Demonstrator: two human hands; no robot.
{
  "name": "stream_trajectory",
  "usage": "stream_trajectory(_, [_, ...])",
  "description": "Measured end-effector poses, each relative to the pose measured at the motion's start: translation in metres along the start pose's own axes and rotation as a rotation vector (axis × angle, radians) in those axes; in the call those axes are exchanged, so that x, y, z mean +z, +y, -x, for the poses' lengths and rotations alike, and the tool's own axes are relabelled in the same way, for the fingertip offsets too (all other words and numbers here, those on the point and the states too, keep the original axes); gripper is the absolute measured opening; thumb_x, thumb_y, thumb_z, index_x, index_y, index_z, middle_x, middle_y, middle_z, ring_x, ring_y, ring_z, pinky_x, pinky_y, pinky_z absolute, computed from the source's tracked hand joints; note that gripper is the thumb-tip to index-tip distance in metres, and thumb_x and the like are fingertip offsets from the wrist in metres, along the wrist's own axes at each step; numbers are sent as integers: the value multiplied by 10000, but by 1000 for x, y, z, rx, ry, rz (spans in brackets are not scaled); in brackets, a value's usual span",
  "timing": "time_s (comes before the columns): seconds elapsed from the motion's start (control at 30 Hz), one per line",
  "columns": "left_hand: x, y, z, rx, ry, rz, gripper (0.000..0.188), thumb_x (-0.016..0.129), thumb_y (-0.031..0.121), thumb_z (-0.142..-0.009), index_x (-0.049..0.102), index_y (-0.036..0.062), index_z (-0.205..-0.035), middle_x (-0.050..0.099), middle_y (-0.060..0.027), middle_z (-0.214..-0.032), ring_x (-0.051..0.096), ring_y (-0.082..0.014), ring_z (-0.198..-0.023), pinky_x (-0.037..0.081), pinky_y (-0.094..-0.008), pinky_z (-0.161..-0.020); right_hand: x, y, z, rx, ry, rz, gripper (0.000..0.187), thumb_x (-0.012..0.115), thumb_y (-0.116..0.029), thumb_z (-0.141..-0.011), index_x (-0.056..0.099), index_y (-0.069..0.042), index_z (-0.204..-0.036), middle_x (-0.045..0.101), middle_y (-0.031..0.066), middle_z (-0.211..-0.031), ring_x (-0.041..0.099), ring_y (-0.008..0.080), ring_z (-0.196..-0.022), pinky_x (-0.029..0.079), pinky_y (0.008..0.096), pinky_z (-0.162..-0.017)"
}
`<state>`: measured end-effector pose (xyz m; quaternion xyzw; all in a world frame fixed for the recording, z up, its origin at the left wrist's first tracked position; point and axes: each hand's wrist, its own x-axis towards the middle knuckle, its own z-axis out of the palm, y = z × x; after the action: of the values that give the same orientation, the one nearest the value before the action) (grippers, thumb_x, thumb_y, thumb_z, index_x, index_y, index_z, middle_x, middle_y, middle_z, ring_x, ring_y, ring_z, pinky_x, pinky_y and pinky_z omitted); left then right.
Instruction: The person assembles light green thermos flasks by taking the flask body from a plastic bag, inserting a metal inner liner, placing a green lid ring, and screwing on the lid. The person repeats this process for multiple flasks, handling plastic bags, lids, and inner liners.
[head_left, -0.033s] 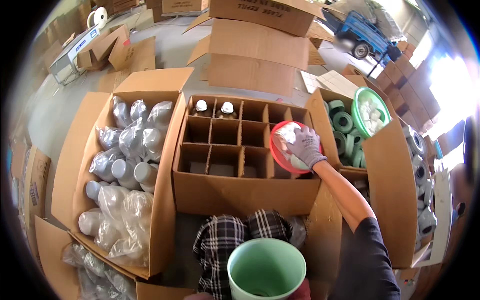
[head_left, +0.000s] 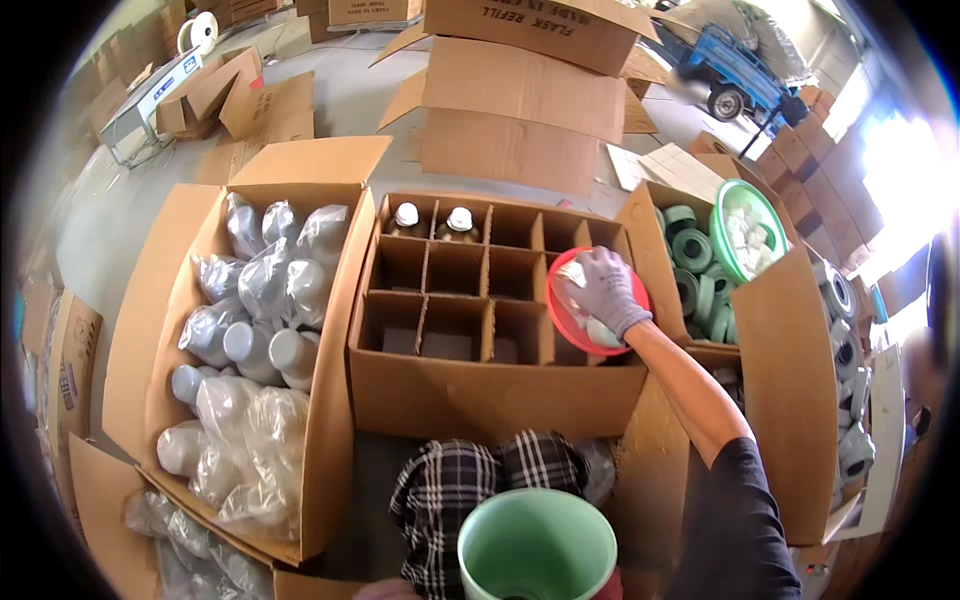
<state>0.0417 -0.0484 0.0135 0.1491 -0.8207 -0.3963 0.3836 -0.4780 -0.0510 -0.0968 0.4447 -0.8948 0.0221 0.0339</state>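
Note:
My right hand [head_left: 608, 292], in a light grey glove, reaches into a red bowl [head_left: 640, 290] of small white pieces [head_left: 572, 275]. Its fingers bend down and draw together over the pieces; the fingertips and anything in them are hidden. The bowl rests on the right part of a divided cardboard box [head_left: 480, 385]. Two white-capped bottles [head_left: 458, 220] stand in its far left cells. A pale green, open-topped cylindrical vessel [head_left: 538, 545] is upright between my plaid-covered legs. At the lower edge only a blurred scrap of what seems my left hand [head_left: 388, 590] shows, its fingers out of sight.
A tall carton [head_left: 330, 400] of plastic-wrapped grey vessels stands on the left. On the right, another carton [head_left: 790, 390] holds green ring-shaped parts [head_left: 690, 250], with a green basin [head_left: 722, 235] of white pieces on top. Flattened cardboard [head_left: 520, 90] lies beyond the divided box.
The whole view has shifted slightly. In the red bowl, my right hand's fingers are more bent and drawn together than before.

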Motion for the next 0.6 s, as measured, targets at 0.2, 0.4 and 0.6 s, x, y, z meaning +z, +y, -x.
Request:
stream_trajectory(0.2, [68,-74,-105,-259,280,70,379,480,305,-1011,630,-6,-1165,653,-204,-1157,642,-364,-1043,525,-448,-927,92,-110,-177,-165,-5,-136,615,690,-392,-811,509,-156,-1349,548,200,-1248,587,424,-1105,511,509,-915])
stream_trajectory(0.4, [113,-143,-156,-647,365,570,410,545,292,-967,610,-61,-1167,649,-198,-1120,634,-288,-1047,490,-413,-976,145,-138,-220,56,-152,-374,563,779,-280,-794,530,-150,-1282,507,249,-1247,610,447,-1068,551,507,-870])
stream_trajectory(0.6, [124,-160,-174,-747,238,736,462,379,280,-1049,540,-80,-1289,627,-170,-1206,608,-282,-1130,454,-435,-1043,88,-110,-197,-199,260,-265,457,753,-244,-782,579,-165,-1197,553,199,-1104,564,396,-1040,510,478,-846])
